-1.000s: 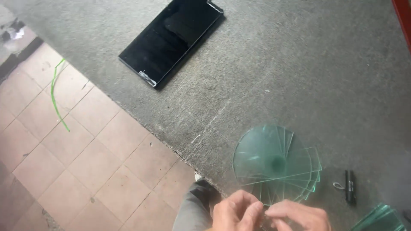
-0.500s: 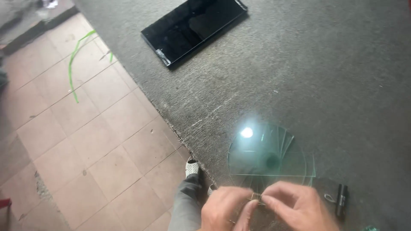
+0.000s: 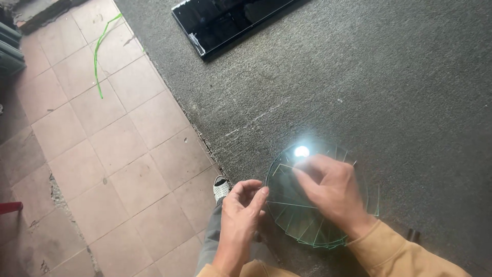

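Change: both hands have risen from the near edge of the grey worktop point(image 3: 389, 77) to the glass; earlier they pinched something small between them, now they have parted, so work shifts to the stack itself
Worktop: grey felt-like slab, its left edge running along the tiled floor point(image 3: 102, 154)
Black panel point(image 3: 230, 20): far edge, well apart
Glass discs point(image 3: 302, 215): fanned stack near the near-left edge, bright glare on top
Right hand point(image 3: 333, 192): lies on the stack, fingers together, tips pressing the top disc
Left hand point(image 3: 243, 210): at the stack's left rim, fingers loosely curled, holding nothing visible
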